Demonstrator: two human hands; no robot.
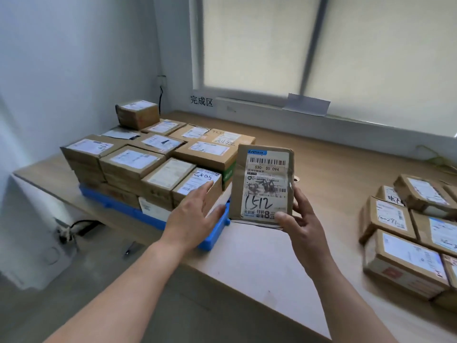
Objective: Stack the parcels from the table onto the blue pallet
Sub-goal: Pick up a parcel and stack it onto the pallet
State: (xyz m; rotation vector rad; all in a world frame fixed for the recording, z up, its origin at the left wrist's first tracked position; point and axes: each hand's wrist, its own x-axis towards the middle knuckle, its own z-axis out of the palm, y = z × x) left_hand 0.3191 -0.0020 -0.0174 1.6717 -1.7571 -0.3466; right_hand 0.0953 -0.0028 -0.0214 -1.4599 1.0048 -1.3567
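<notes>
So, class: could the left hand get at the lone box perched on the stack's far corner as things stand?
Probably yes. The left hand holds nothing, fingers resting flat on a near parcel, and the lone box sits exposed on top with nothing over the stack, though it is a long reach.

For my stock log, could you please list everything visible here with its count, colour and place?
stacked cardboard parcels: over ten, brown with white labels, on the pallet.
plastic pallet: one, blue, table's left part.
flat cardboard parcel marked 1512: one, brown, held upright beside the stack.
loose cardboard parcels: at least six, brown, table's right edge.
wooden table: one, light brown, below the window.
window blind: one, cream, behind the table.
left hand: fingers straight, resting on the nearest stacked parcel.
right hand: gripping the 1512 parcel's lower right corner.
</notes>
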